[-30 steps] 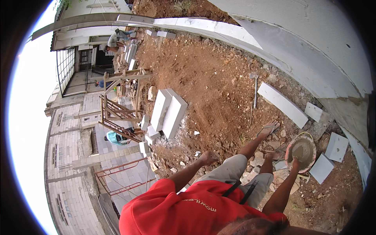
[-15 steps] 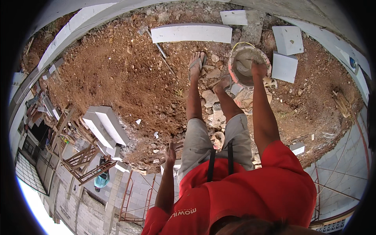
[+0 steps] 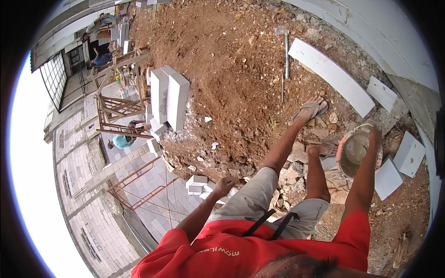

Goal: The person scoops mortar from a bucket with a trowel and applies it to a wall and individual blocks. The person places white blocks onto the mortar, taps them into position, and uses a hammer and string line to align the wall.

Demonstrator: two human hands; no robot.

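My right hand (image 3: 376, 135) reaches down to the far right rim of a round bucket (image 3: 340, 155). Wet grey mortar (image 3: 356, 149) lies inside it. The fingers of that hand are hidden or too small to make out. Out to the left of my thigh, my left hand (image 3: 225, 186) hangs in the air, its fingers curled in with nothing seen in them. Beneath and beside it are several white blocks (image 3: 198, 182) on the ground. A crumpled sack (image 3: 336, 180) lies close to the bucket and my sandalled foot (image 3: 323, 149).
A hammer (image 3: 287, 54) and a thin rod (image 3: 282, 86) lie on the reddish soil by a long white block (image 3: 331, 76). Two white blocks (image 3: 388, 179) flank the bucket. Left are stacked blocks (image 3: 176, 99), wooden trestles (image 3: 123, 104) and a co-worker in a teal top (image 3: 123, 141).
The view has swung round, so the ground things appear turned and shifted. My right hand has gone from over the mortar to the bucket's far right rim. My left hand's fingers look more curled.
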